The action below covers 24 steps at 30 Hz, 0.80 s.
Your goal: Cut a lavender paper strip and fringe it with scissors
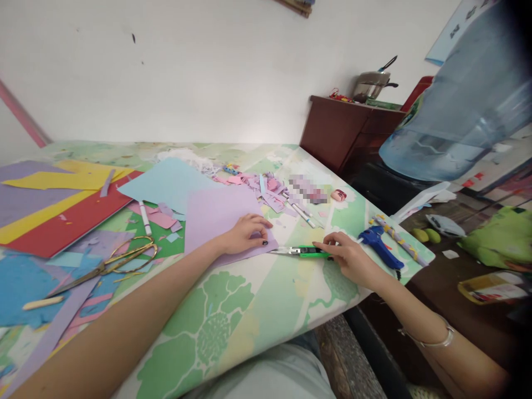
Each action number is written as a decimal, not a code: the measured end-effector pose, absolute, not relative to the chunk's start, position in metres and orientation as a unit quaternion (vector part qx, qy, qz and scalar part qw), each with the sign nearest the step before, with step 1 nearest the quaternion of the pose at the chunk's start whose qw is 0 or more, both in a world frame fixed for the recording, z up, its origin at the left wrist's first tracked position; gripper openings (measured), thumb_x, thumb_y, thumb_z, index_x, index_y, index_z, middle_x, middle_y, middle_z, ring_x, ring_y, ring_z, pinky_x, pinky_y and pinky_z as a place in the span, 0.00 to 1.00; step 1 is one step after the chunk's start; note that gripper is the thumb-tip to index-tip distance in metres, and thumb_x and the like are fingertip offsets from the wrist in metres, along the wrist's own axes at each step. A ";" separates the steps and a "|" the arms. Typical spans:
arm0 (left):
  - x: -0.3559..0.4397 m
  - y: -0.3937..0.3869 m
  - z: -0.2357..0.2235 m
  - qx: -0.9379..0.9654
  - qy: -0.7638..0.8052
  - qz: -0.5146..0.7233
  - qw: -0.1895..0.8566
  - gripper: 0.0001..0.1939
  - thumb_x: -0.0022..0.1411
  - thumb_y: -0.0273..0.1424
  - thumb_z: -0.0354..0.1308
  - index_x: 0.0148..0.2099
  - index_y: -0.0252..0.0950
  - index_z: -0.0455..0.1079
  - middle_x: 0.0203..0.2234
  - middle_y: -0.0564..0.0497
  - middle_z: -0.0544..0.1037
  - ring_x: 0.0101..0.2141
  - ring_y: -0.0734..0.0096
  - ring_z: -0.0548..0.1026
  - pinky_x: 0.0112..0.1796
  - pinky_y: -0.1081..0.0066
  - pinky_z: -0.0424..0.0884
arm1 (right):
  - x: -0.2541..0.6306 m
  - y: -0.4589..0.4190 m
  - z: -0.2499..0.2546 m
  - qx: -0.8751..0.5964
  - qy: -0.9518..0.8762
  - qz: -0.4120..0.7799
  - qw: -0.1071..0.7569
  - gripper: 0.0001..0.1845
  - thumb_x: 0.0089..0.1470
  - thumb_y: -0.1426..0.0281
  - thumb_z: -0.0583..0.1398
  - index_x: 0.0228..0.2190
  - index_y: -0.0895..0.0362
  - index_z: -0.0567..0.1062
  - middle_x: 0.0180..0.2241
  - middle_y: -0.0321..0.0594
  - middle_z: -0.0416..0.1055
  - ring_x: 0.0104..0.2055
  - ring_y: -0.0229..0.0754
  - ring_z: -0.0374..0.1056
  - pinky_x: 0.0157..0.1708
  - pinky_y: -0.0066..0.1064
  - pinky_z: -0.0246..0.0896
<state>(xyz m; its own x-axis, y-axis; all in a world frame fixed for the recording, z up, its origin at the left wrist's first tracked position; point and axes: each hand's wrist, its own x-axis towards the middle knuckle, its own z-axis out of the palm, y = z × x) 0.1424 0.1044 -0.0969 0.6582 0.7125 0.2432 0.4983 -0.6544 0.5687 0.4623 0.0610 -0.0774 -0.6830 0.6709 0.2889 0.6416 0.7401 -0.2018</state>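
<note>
A sheet of light purple paper [220, 213] lies on the table in front of me, partly over a light blue sheet [170, 180]. My left hand [248, 231] presses on the purple sheet near its right corner, fingers bent and thumb close to the lower edge. To the right, my right hand [347, 254] has its fingers closed on a green utility knife [310, 252]. The knife lies low along the tabletop, and its metal blade end points left, at the corner of the purple paper. Part of its handle is hidden under my fingers.
Gold-handled scissors [108, 263], a red folder [75, 216] and paper scraps [270, 188] cover the left and back. White markers [303, 215] lie behind my hands. A blue glue gun [381, 246] sits at the right edge, near a large water bottle [453, 116].
</note>
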 end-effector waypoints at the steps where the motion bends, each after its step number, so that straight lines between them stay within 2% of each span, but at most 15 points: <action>1: 0.142 0.105 -0.097 0.880 0.345 0.229 0.233 0.06 0.59 0.35 0.54 0.33 0.38 0.68 0.50 0.50 0.70 0.53 0.60 0.60 0.54 0.56 0.52 | 0.461 0.061 -0.077 -0.359 -0.917 0.040 0.171 0.31 0.46 0.87 0.49 0.48 0.56 0.73 0.37 0.49 0.64 0.39 0.49 0.62 0.37 0.41 0.62; 15: 0.141 0.105 -0.097 0.872 0.345 0.235 0.257 0.07 0.60 0.34 0.53 0.32 0.38 0.66 0.50 0.49 0.70 0.54 0.61 0.59 0.54 0.57 0.53 | 0.467 0.057 -0.073 -0.377 -0.908 0.043 0.178 0.32 0.47 0.86 0.49 0.50 0.52 0.72 0.38 0.48 0.66 0.39 0.47 0.65 0.38 0.40 0.64; 24: 0.160 0.110 -0.094 0.868 0.382 0.241 0.208 0.07 0.61 0.32 0.48 0.34 0.37 0.65 0.47 0.46 0.70 0.52 0.59 0.61 0.51 0.55 0.56 | 0.477 0.065 -0.065 -0.394 -0.900 0.012 0.185 0.32 0.48 0.85 0.49 0.50 0.51 0.72 0.39 0.47 0.67 0.40 0.48 0.65 0.37 0.40 0.64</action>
<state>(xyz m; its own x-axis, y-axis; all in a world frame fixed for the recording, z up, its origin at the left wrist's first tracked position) 0.1595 0.1098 -0.0936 0.5923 0.7631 0.2586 0.5625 -0.6215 0.5453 0.4768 0.0650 -0.0653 -0.6202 0.7145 0.3238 0.7055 0.6885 -0.1680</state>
